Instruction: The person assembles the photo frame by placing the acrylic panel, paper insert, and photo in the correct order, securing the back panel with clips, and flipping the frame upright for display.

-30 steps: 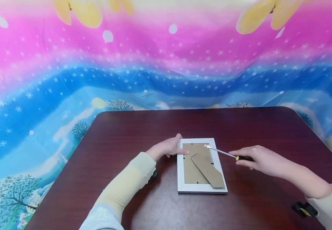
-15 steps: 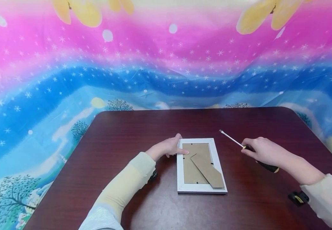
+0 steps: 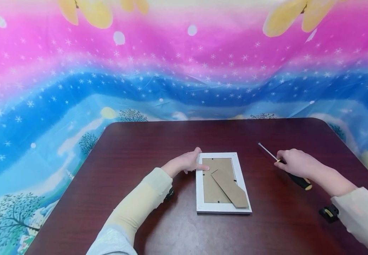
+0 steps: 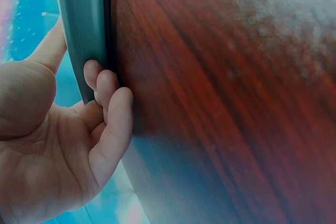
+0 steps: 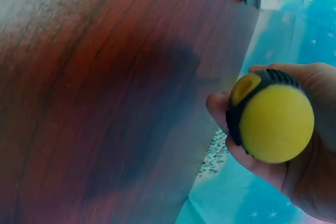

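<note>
A white picture frame [image 3: 212, 208] lies face down on the table, its brown backing board [image 3: 217, 163] and slanted cardboard stand [image 3: 232, 191] on top. Small dark tabs sit along the backing's edges. My left hand [image 3: 188, 162] grips the frame's far left corner, thumb over the backing; in the left wrist view its fingers [image 4: 119, 114] curl against the frame's side [image 4: 84, 24]. To the right, apart from the frame, my right hand [image 3: 298, 163] holds a flat-tip screwdriver [image 3: 301, 182], the shaft pointing away and leftward. Its yellow handle end [image 5: 277, 123] faces the right wrist camera.
The dark reddish wooden table [image 3: 164, 141] has rounded far corners. Behind it hangs a pink and blue cloth [image 3: 184, 71] with snowflakes and trees. Black wrist devices [image 3: 329, 214] sit under both sleeves.
My right hand has drawn the screwdriver from over the frame's upper right area out to the right; its handle now shows below the hand. Left hand and frame stay in place.
</note>
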Available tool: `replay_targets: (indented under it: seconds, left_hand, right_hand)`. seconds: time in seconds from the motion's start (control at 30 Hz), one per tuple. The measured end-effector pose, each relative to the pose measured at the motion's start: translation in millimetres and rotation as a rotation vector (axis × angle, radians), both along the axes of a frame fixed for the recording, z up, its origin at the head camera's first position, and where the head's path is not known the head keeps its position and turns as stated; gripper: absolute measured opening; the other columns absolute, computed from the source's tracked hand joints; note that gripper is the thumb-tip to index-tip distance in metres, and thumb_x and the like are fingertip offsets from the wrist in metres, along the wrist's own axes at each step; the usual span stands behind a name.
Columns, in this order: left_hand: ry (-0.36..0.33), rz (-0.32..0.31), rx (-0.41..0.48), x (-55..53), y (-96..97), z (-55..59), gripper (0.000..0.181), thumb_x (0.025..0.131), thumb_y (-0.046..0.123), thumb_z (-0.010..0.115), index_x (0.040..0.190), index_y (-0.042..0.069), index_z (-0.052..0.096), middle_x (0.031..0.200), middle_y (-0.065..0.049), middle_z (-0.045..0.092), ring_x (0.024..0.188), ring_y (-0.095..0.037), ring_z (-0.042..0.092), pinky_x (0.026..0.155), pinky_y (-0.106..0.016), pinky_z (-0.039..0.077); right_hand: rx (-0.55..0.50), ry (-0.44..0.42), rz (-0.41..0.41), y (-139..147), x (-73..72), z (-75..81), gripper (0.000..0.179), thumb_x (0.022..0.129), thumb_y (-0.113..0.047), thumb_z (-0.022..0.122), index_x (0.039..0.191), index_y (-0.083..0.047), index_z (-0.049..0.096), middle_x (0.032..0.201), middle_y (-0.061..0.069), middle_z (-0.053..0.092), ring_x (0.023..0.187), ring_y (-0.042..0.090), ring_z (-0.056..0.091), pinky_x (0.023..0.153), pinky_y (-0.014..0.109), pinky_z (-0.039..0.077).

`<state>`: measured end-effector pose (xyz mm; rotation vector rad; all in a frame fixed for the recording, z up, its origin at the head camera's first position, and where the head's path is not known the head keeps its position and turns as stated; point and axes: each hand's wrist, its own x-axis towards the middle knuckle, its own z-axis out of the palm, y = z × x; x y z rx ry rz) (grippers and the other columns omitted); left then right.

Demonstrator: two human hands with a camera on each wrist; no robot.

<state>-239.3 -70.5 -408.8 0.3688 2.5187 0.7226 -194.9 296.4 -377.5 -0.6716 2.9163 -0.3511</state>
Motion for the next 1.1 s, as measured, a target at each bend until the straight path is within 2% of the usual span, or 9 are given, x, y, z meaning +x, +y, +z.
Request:
replay_targets:
  seconds: [0.13, 0.3, 0.53, 0.9, 1.1]
  left_hand:
    - [-0.005, 0.002, -0.001, 0.3, 0.6, 0.9, 0.073, 0.086, 0.043, 0.073, 0.139, 0.013, 0.031, 0.103, -0.01, 0.055, 0.077, -0.022, 0.058, 0.057, -0.033, 0.053]
    - [-0.001, 0.003, -0.003, -0.2, 1.0, 0.2, 0.072, 0.087, 0.043, 0.073, 0.138, 0.013, 0.032, 0.096, -0.009, 0.055, 0.075, -0.022, 0.057, 0.056, -0.033, 0.053]
    - [0.001, 0.003, -0.002, 0.1, 1.1, -0.1, 0.071, 0.087, 0.043, 0.072, 0.137, 0.014, 0.032, 0.097, -0.009, 0.055, 0.076, -0.022, 0.057, 0.056, -0.033, 0.053]
    - [0.0, 0.004, 0.004, 0.0, 0.8, -1.0, 0.072, 0.087, 0.043, 0.072, 0.138, 0.013, 0.032, 0.11, -0.012, 0.055, 0.077, -0.023, 0.058, 0.057, -0.033, 0.053]
    - [0.011, -0.002, 0.0, -0.5, 0.4, -1.9, 0.071, 0.087, 0.043, 0.072, 0.137, 0.013, 0.032, 0.102, -0.009, 0.055, 0.081, -0.022, 0.057, 0.056, -0.033, 0.053]
  right_hand:
    - [-0.004, -0.057, -0.037, 5, -3.8, -4.3, 0.013, 0.093, -0.013, 0.063, 0.084, -0.004, 0.059, 0.063, -0.002, 0.049, 0.05, 0.011, 0.044, 0.046, 0.029, 0.038]
    - [0.022, -0.086, -0.077, 11, -9.2, -10.0, 0.017, 0.093, -0.012, 0.062, 0.08, -0.005, 0.054, 0.064, 0.001, 0.048, 0.052, 0.014, 0.043, 0.049, 0.03, 0.037]
    - [0.04, -0.138, -0.12, 18, -12.4, -19.0, 0.023, 0.094, -0.013, 0.06, 0.077, -0.007, 0.047, 0.064, 0.003, 0.044, 0.052, 0.015, 0.042, 0.05, 0.03, 0.035]
    - [0.069, -0.152, -0.161, 20, -13.5, -23.3, 0.023, 0.094, -0.016, 0.061, 0.08, -0.005, 0.047, 0.063, 0.003, 0.045, 0.05, 0.014, 0.043, 0.048, 0.03, 0.036]
    - [0.094, -0.144, -0.166, 21, -13.0, -23.0, 0.024, 0.094, -0.02, 0.062, 0.082, -0.004, 0.048, 0.064, 0.003, 0.045, 0.051, 0.015, 0.044, 0.048, 0.031, 0.037]
